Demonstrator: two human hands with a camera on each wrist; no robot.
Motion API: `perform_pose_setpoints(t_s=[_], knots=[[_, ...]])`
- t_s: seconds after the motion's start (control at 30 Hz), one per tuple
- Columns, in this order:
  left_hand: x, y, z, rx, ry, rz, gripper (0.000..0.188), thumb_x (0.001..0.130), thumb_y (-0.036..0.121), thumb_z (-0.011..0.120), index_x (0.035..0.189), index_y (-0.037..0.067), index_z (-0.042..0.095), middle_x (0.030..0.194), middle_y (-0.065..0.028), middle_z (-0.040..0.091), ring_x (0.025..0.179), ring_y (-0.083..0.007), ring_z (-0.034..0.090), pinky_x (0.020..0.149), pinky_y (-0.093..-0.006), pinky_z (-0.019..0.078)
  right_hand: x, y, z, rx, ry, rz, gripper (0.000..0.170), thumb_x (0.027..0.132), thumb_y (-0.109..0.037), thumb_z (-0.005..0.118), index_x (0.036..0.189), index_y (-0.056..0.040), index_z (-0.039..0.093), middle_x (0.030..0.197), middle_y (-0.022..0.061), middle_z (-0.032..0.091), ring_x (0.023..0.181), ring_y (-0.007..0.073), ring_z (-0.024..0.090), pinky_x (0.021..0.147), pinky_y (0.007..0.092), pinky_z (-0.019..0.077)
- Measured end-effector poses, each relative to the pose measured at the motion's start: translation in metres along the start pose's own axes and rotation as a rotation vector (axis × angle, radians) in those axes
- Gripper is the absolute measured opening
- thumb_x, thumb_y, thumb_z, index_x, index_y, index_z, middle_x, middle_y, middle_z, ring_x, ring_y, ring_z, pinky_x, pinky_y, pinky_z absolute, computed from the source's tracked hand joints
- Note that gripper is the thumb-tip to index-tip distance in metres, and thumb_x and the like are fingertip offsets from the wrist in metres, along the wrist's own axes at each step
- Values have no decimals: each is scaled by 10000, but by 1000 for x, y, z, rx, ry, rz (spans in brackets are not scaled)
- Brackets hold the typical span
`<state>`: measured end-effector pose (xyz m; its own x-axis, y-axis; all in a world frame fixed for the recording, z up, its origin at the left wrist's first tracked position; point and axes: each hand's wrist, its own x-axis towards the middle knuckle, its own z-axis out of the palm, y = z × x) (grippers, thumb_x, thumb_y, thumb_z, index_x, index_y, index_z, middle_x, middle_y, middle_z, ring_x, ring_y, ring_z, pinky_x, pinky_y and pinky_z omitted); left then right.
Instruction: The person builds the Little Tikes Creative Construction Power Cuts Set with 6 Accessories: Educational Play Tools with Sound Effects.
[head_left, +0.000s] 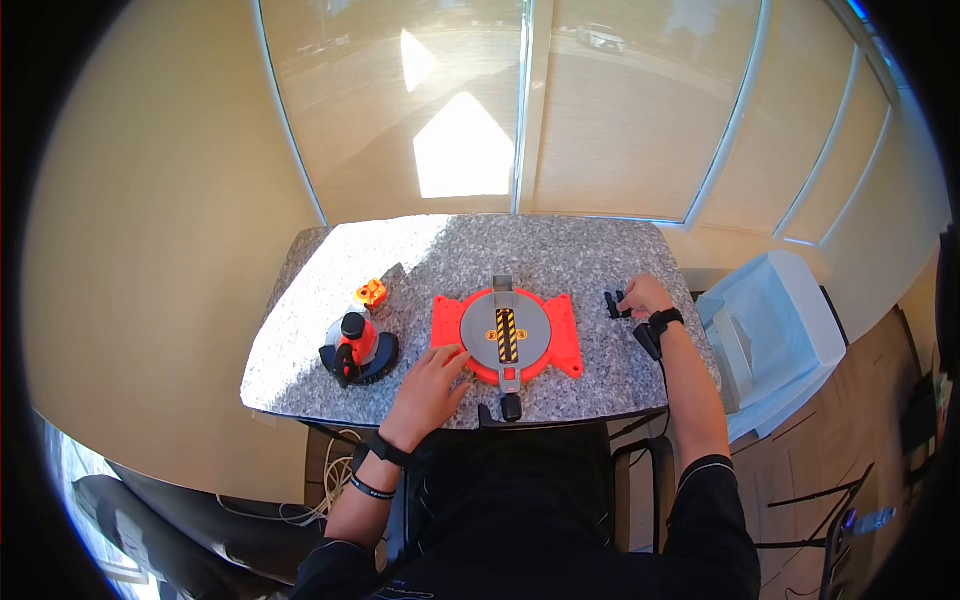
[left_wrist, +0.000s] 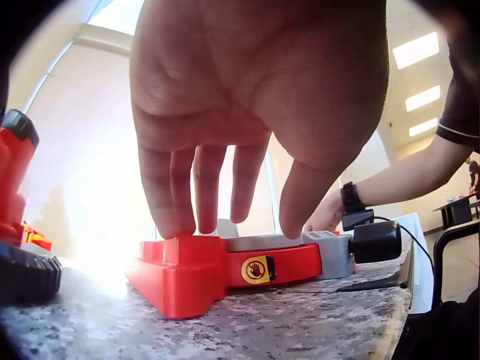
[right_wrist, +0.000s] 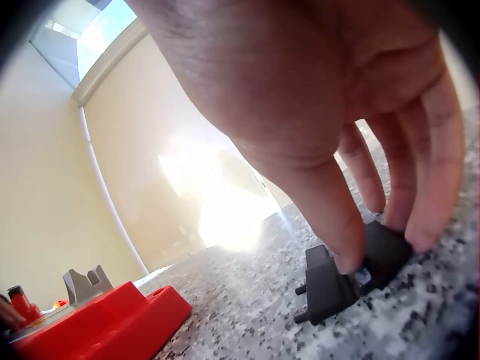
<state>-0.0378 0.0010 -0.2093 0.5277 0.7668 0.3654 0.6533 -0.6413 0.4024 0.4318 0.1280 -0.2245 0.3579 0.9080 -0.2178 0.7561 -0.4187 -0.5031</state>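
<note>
A toy saw base (head_left: pixel 448 325), red with a round grey turntable and a black-and-yellow striped strip, lies on the granite-patterned table. My left hand (head_left: pixel 428 385) rests on its left edge, fingertips pointing down onto the red plastic in the left wrist view. To the right, my right hand (head_left: pixel 648 296) pinches a small black plastic part (right_wrist: pixel 330 289) on the tabletop. In the right wrist view its thumb presses one side while the fingers reach round the other end.
Left of the base stand a red, black and grey toy saw head (head_left: pixel 362 345) and a small orange piece (head_left: pixel 371 293). A bin with a pale blue liner (head_left: pixel 795 320) stands beyond the table's right edge. Window shades (head_left: pixel 640 130) rise behind the table (head_left: pixel 560 250).
</note>
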Motion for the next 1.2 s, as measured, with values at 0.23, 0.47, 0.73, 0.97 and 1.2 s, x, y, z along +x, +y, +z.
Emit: perform_pose_setpoints(t_s=[0.23, 0.47, 0.73, 0.97, 1.2], knots=[[0, 0, 0, 35, -26, 3, 499, 868, 151, 775, 1337, 53, 638, 1351, -159, 616, 1277, -364, 575, 1066, -453, 503, 1, 0, -1, 7, -2, 10, 281, 729, -62, 913, 871, 10, 682, 780, 131, 710, 642, 235, 738, 533, 356, 600], [1, 3, 1, 77, -30, 6, 538, 839, 162, 801, 1342, 60, 637, 1351, -157, 613, 1277, -364, 578, 1058, -456, 510, -4, -1, -6, 100, 76, -194, 234, 716, -30, 887, 846, 19, 699, 764, 142, 721, 600, 240, 727, 512, 349, 574], [1, 2, 5, 88, -15, 1, 571, 810, 153, 818, 1320, 0, 615, 1358, -156, 617, 1276, -354, 582, 1059, -436, 512, -29, -37, -9, 99, 135, -467, 251, 715, -85, 861, 930, -33, 744, 833, 129, 750, 728, 232, 741, 673, 382, 587], [1, 0, 7, 79, 2, -2, 558, 808, 154, 819, 1305, -3, 621, 1361, -158, 620, 1273, -352, 586, 1058, -431, 513, -77, -85, 0, 43, 61, -675, 257, 760, -18, 775, 1014, -55, 771, 870, 127, 763, 779, 252, 732, 726, 371, 585], [0, 0, 6, 71, -2, -8, 545, 811, 154, 819, 1296, -7, 630, 1364, -157, 617, 1279, -349, 582, 1052, -429, 514, -92, -101, 21, 102, -70, -803, 193, 784, 4, 753, 968, -47, 776, 826, 126, 760, 753, 223, 741, 718, 330, 588]])
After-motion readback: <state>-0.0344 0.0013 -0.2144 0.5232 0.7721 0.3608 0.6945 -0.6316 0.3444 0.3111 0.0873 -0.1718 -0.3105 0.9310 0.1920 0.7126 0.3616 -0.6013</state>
